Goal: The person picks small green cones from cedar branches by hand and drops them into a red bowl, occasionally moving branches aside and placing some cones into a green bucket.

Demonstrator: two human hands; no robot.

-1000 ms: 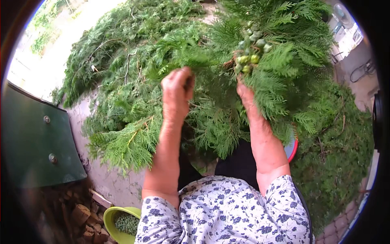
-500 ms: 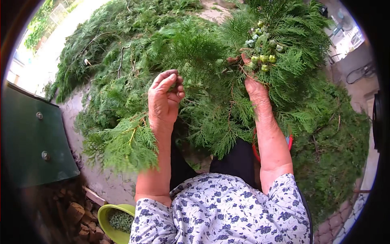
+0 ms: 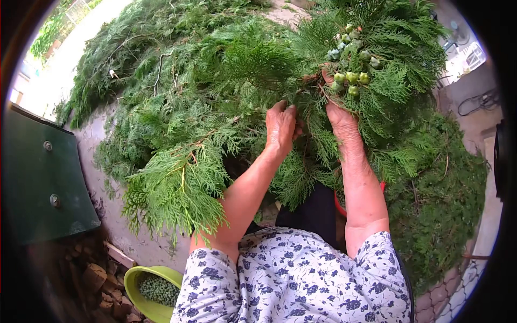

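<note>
Head view, looking down over the lap at a heap of cut conifer boughs. The right hand (image 3: 340,117) is closed around the stem of a conifer branch (image 3: 377,81), holding it raised over the lap; the thumb and fingers wrap the woody part, though foliage hides the fingertips. Just above that grip sits a cluster of green cones (image 3: 349,78), pale green and round, with a few greyer ones higher up on the same sprig.

The left hand (image 3: 281,126) is just beside the right, fingers curled and bunched into the foliage at the base of the same branch. It looks pinched on a sprig or cone, but the greenery covers the fingertips, so I cannot tell what, if anything, it has hold of.

Loose cut boughs (image 3: 177,86) are piled across the ground ahead and to the left, and one large spray droops down over the left forearm. More clippings lie in a heap on the right side.

A lime-green bowl (image 3: 134,280) stands on the ground at the lower left, beside the left elbow, holding small green cones already picked. Stacked firewood (image 3: 91,277) lies just left of it. A red-rimmed basin (image 3: 340,204) shows partly under the right forearm. A dark green panel (image 3: 37,177) with bolts fills the left edge.
</note>
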